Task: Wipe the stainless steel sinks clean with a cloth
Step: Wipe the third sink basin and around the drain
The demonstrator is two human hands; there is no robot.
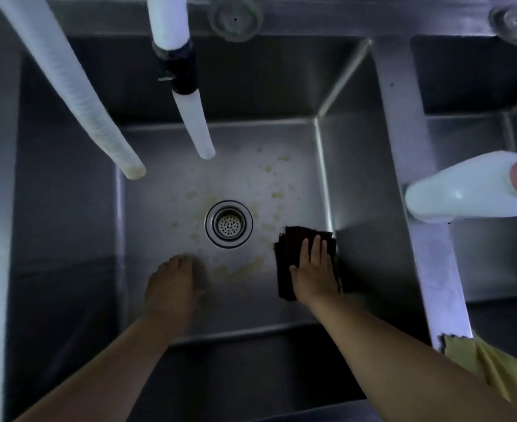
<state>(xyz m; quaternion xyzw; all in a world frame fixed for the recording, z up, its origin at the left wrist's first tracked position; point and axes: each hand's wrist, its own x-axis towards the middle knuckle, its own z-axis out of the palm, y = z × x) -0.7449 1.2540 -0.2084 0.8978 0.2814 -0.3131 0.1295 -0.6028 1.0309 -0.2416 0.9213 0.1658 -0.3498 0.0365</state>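
I am pressing the dark cloth (pixel 304 257) flat under my right hand (pixel 313 271) just right of the drain (pixel 229 223), my left hand (pixel 172 287), empty, fingers bent, resting below-left of it, and next I am likely sweeping toward the yellowish residue (pixel 239 269).

Commercial kitchen wash-up station

Deep stainless steel sink (pixel 354 166) beside a second basin (pixel 488 248), white hoses (pixel 190 117) hanging over it, perforated drain strainer (pixel 229 224), food residue (pixel 242 269) on the bottom.

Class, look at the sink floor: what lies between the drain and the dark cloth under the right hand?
The head view shows only yellowish residue on bare steel between the drain and the dark cloth.
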